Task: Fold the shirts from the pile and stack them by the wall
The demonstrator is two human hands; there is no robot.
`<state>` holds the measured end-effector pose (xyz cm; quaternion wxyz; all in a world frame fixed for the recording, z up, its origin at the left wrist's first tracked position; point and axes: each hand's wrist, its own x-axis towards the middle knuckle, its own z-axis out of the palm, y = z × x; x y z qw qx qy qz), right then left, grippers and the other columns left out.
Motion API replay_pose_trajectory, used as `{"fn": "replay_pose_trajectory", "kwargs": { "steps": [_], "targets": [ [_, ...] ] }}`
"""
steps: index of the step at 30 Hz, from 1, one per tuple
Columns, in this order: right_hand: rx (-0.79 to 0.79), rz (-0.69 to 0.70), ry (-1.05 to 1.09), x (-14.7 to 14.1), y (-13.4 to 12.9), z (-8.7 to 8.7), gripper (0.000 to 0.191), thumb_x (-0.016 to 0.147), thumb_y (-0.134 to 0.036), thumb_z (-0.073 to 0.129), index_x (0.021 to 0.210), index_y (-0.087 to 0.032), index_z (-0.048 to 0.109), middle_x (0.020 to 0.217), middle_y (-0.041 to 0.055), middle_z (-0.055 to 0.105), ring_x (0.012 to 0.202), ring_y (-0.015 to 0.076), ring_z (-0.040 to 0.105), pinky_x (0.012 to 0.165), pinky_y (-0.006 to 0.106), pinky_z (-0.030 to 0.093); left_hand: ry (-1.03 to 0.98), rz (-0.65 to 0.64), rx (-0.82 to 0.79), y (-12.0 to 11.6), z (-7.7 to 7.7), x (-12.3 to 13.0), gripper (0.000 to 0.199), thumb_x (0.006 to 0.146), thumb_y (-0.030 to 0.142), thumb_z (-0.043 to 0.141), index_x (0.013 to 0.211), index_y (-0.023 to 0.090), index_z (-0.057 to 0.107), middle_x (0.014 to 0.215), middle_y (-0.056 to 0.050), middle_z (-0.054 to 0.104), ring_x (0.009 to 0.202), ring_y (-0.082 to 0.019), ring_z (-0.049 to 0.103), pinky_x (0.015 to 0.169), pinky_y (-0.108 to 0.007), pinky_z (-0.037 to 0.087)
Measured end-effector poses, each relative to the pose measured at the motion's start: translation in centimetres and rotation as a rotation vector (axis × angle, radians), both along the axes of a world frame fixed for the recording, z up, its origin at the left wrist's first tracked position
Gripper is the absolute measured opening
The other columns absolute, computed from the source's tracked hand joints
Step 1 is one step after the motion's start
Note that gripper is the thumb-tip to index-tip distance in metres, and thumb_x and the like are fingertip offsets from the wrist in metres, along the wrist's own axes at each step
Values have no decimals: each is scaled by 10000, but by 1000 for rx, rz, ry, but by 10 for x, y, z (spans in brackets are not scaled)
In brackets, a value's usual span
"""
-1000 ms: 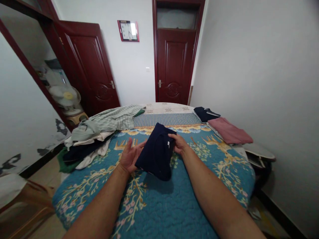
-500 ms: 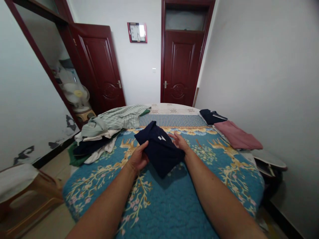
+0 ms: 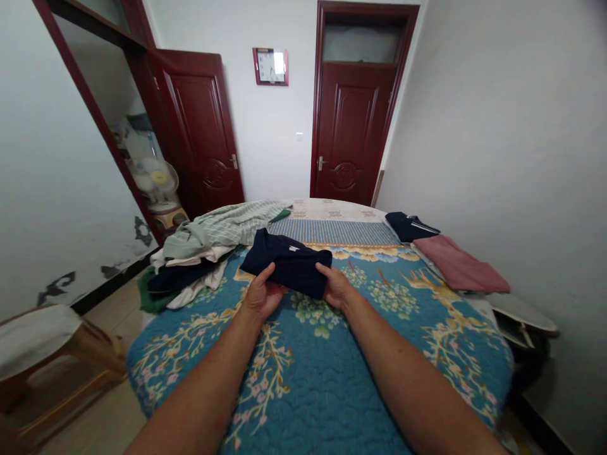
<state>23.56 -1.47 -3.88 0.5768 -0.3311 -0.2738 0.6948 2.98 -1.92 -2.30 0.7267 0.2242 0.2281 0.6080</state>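
A folded navy garment (image 3: 289, 262), with small white labels near its top edge, is held above the middle of the table. My left hand (image 3: 263, 296) grips its near left edge, thumb on top and fingers underneath. At its right end my right hand (image 3: 333, 285) is closed on the cloth, thumb on the upper face; the other fingers are partly hidden behind it. Beneath lies a teal quilted cover (image 3: 322, 379) with flowers and deer.
A loose heap of clothes (image 3: 208, 234), green-striped on top, lies at the table's left. On the right edge rest a folded pink garment (image 3: 462, 264) and a folded navy one (image 3: 410, 226). A stool (image 3: 52, 341) stands at lower left.
The navy garment has turned from a tilted diamond to a flatter, nearly level bundle. My right hand, fingers apart before, now grips its right end. The view has shifted slightly.
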Motion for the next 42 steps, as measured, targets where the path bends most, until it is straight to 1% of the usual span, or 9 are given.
{"fn": "replay_pose_trajectory", "kwargs": {
  "steps": [5,8,11,18,21,25,30,38,42],
  "targets": [
    [-32,-261,-223,24,13,-7,202,852,-187,712,1053,-187,725,870,49,816,768,225,783,836,384,658,88,100,15,8,-3,-9,395,874,231,797,1262,203,728,1193,-83,820,1087,-249,775,920,-399,657],
    [-47,-256,-455,49,17,-10,201,842,-241,720,1032,-178,740,893,69,813,749,224,774,772,361,642,388,114,-32,16,-12,-14,453,805,188,812,1246,180,713,1094,-89,817,909,-234,779,771,-362,657],
    [-28,-241,-823,68,17,-9,212,872,-320,696,1010,-173,762,964,99,814,866,250,780,813,360,616,796,176,-13,18,-23,-15,584,792,165,778,1365,187,664,1097,-103,803,913,-257,777,805,-408,654],
    [186,-531,-1763,67,4,3,430,1015,-308,538,1361,-106,693,1297,220,729,1273,322,661,1112,421,477,1638,657,696,8,-20,-12,492,935,150,581,1423,168,643,1427,-175,660,1423,-313,575,1254,-528,438],
    [487,-544,-1836,46,-4,4,467,1059,-310,474,1447,-117,648,1457,211,654,1426,324,543,1219,469,391,1749,502,1011,0,-17,2,476,1042,188,450,1487,204,618,1490,-133,656,1508,-281,509,1281,-524,404],
    [738,-196,-1872,19,-13,-1,505,1105,-351,402,1558,-216,579,1639,121,536,1596,279,358,1300,533,284,2004,223,1078,-8,-23,24,519,1085,309,438,1586,232,549,1618,-110,582,1602,-330,385,1287,-615,342],
    [621,66,-1935,7,-18,-7,581,1121,-428,370,1671,-249,429,1748,100,383,1644,262,271,1314,631,197,2166,68,967,-12,-27,30,558,1100,373,388,1631,246,505,1684,-99,510,1601,-328,393,1304,-637,276],
    [542,-52,-1922,23,-16,-8,638,1115,-544,389,1663,-223,455,1744,134,380,1649,325,248,1319,666,3,1968,60,876,-12,-25,26,538,1058,396,505,1588,322,564,1695,-97,491,1622,-375,342,1319,-683,134],
    [380,-89,-1903,37,-10,-11,645,1115,-551,385,1658,-210,462,1758,144,349,1655,346,223,1318,654,50,1945,61,841,-12,-26,27,537,1053,412,524,1580,324,572,1691,-96,497,1623,-373,337,1320,-687,114]
  ]
}}
